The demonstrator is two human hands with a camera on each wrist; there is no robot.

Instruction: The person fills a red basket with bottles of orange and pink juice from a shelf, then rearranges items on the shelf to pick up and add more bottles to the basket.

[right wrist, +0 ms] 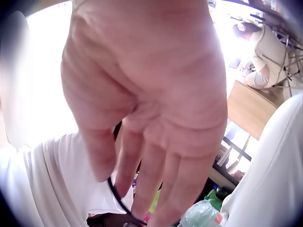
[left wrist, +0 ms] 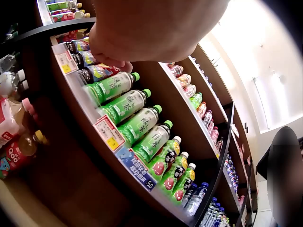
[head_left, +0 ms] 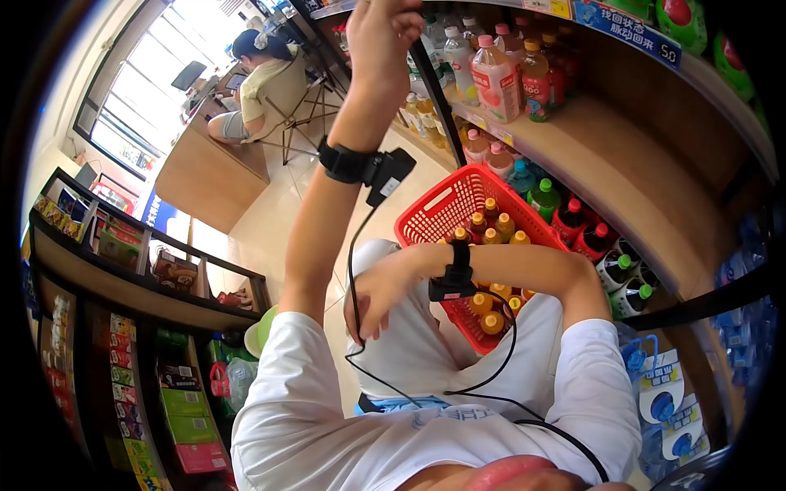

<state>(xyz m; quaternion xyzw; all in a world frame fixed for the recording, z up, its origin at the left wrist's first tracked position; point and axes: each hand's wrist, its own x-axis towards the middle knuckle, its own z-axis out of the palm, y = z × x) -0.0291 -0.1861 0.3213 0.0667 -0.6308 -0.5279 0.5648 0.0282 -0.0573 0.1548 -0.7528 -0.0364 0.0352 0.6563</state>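
Raised to the shelving at the top of the head view is the left hand, partly cut off by the frame. In the left wrist view the left hand is in front of dark-capped bottles with colourful labels, beside green tea bottles; its fingers bend, and whether they touch or hold a bottle is hidden. The right hand hangs loosely over a knee, holding nothing. Its palm and relaxed fingers fill the right wrist view, a black cable passing behind them.
Orange-capped bottles fill part of a red basket between the legs and shelving. Pink-capped bottles stand on the right shelf. A person sits at a desk. Snack shelves stand at left.
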